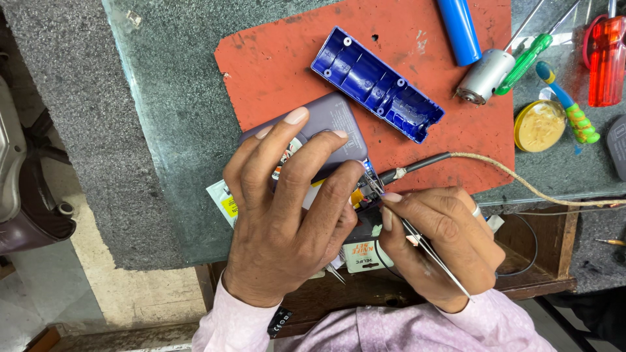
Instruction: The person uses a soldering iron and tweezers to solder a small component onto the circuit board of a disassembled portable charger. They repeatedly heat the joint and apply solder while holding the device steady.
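My left hand (287,208) grips a small part at the near edge of the bench and rests over a grey flat device (332,117). My right hand (443,241) pinches thin metal tweezers (430,251) whose tips meet the small part by my left thumb. A soldering iron with a black handle (417,164) and a braided cord (521,182) lies across my right hand. What the left fingers hold is mostly hidden.
An orange mat (280,58) carries an open blue plastic case (375,85), a blue cylinder (460,29) and a small silver motor (486,77). To the right lie green-handled screwdrivers (525,62), a round flux tin (540,125) and an orange tool (606,62). An open drawer (521,267) sits below.
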